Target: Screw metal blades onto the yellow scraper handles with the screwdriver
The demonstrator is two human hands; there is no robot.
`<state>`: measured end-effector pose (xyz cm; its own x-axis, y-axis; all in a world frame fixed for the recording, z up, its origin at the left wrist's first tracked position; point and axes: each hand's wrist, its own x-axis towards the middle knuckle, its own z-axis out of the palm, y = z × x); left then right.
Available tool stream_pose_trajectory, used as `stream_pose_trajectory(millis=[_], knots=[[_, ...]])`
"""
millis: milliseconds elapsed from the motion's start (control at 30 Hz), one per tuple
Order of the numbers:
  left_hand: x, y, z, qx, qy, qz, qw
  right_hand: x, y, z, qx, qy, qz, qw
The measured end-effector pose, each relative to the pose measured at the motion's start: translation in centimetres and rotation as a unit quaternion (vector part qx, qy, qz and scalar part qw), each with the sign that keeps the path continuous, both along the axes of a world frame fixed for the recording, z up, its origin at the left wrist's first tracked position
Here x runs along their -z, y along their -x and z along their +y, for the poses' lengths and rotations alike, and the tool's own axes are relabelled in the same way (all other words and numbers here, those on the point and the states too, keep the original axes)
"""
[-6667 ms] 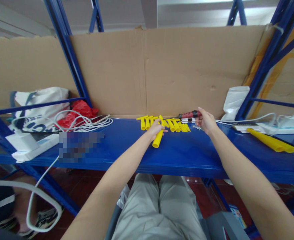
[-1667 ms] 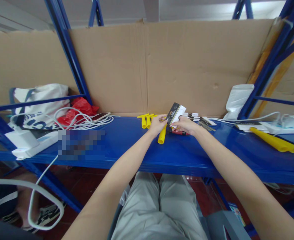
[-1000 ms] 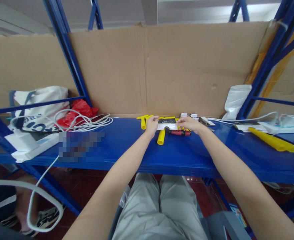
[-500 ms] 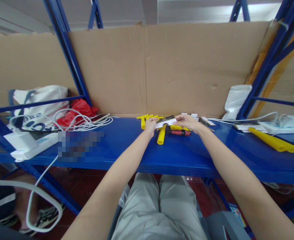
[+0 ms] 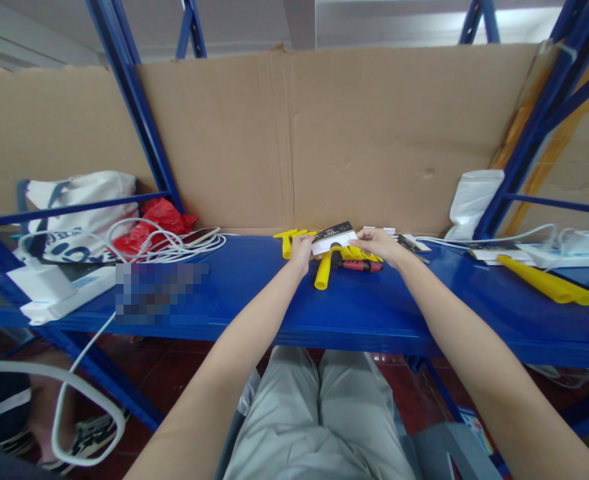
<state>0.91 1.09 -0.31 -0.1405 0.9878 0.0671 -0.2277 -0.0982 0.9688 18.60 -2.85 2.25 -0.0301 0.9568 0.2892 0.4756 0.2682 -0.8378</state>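
Both hands hold a small black-and-white box (image 5: 335,237) above the blue shelf. My left hand (image 5: 302,249) is closed on its left end. At the right end, my right hand (image 5: 377,243) grips it with the fingertips. Just below the box a yellow T-shaped tube (image 5: 323,272) lies with its open round end towards me. Behind it to the right are several yellow pieces (image 5: 355,253), partly hidden by the box and hand. A red-and-black screwdriver-like handle (image 5: 361,265) rests beside them. More yellow T-shaped pieces (image 5: 287,243) stand beyond my left hand.
Yellow tubes (image 5: 549,280) lie on the right of the blue shelf (image 5: 254,280), near a white power strip (image 5: 564,255). Coiled white cable (image 5: 189,247), a red plastic bag (image 5: 161,223) and a cloth bag (image 5: 84,213) occupy the left. A cardboard sheet (image 5: 364,133) closes the back.
The box has tilted upward so that more of its black face shows. My right hand's fingers have shifted slightly lower along its right end.
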Motion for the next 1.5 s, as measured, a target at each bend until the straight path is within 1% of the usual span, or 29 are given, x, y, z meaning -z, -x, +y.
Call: stream_pose_trajectory(millis=[100, 200, 300, 367, 467, 567, 667, 733, 800, 867, 900, 967, 1033, 1100, 1167, 1200, 1267, 1333, 1433, 1500], knots=[[-0.4, 0.3, -0.5, 0.036, -0.02, -0.049, 0.998, -0.2, 0.1, -0.1, -0.004, 0.017, 0.006, 1.0], [-0.9, 0.5, -1.3, 0.113, -0.059, -0.092, 0.988, -0.2, 0.2, -0.2, -0.015, 0.033, 0.02, 0.999], [-1.3, 0.2, -2.1, 0.155, -0.097, -0.104, 0.978, 0.1, 0.4, -0.1, -0.027, 0.046, 0.042, 0.998], [-1.3, -0.1, -2.3, 0.156, -0.096, -0.095, 0.978, 0.4, 0.6, 0.1, -0.037, 0.055, 0.05, 0.997], [-1.2, -0.4, -2.2, 0.137, -0.086, -0.083, 0.983, 0.8, 0.9, 0.4, -0.044, 0.063, 0.052, 0.996], [-1.1, -0.4, -2.0, 0.1, -0.09, -0.078, 0.988, 0.9, 1.2, 0.5, -0.023, 0.064, 0.068, 0.995], [-1.0, -0.3, -1.8, 0.071, -0.124, -0.05, 0.988, 0.5, 1.3, 0.2, 0.01, 0.044, 0.104, 0.994], [-0.7, -0.4, -1.7, 0.075, -0.169, 0.006, 0.983, 0.1, 1.4, -0.3, -0.009, 0.043, 0.133, 0.99], [-0.2, -0.7, -1.6, 0.097, -0.233, 0.09, 0.963, -0.2, 1.6, -0.7, -0.057, 0.057, 0.169, 0.982], [0.4, -0.9, -1.6, 0.118, -0.299, 0.186, 0.928, -0.4, 1.7, -1.0, -0.092, 0.076, 0.199, 0.973], [0.7, -1.0, -1.6, 0.123, -0.317, 0.236, 0.91, -0.5, 1.8, -1.1, -0.098, 0.085, 0.208, 0.969], [1.3, -1.0, -1.6, 0.137, -0.335, 0.318, 0.876, -0.4, 1.9, -1.1, -0.092, 0.098, 0.211, 0.968], [1.7, -0.9, -1.5, 0.15, -0.346, 0.369, 0.85, -0.2, 1.8, -0.9, -0.077, 0.1, 0.2, 0.972], [2.0, -0.8, -1.3, 0.164, -0.354, 0.396, 0.831, 0.1, 1.7, -0.5, -0.063, 0.096, 0.183, 0.976], [2.0, -0.8, -1.2, 0.175, -0.357, 0.405, 0.823, 0.4, 1.6, -0.1, -0.047, 0.093, 0.166, 0.981], [2.1, -0.8, -1.2, 0.177, -0.356, 0.402, 0.825, 0.4, 1.5, 0.0, -0.039, 0.093, 0.159, 0.982], [2.0, -0.9, -1.1, 0.165, -0.348, 0.377, 0.842, 0.5, 1.4, 0.2, -0.023, 0.093, 0.145, 0.985], [2.0, -1.2, -1.0, 0.143, -0.329, 0.331, 0.873, 0.4, 1.3, 0.3, -0.009, 0.093, 0.132, 0.987], [1.9, -1.5, -0.8, 0.122, -0.277, 0.246, 0.921, 0.3, 1.2, 0.2, 0.008, 0.094, 0.111, 0.989], [1.6, -1.5, -0.8, 0.104, -0.246, 0.2, 0.943, 0.3, 1.1, 0.1, 0.022, 0.096, 0.098, 0.99]])
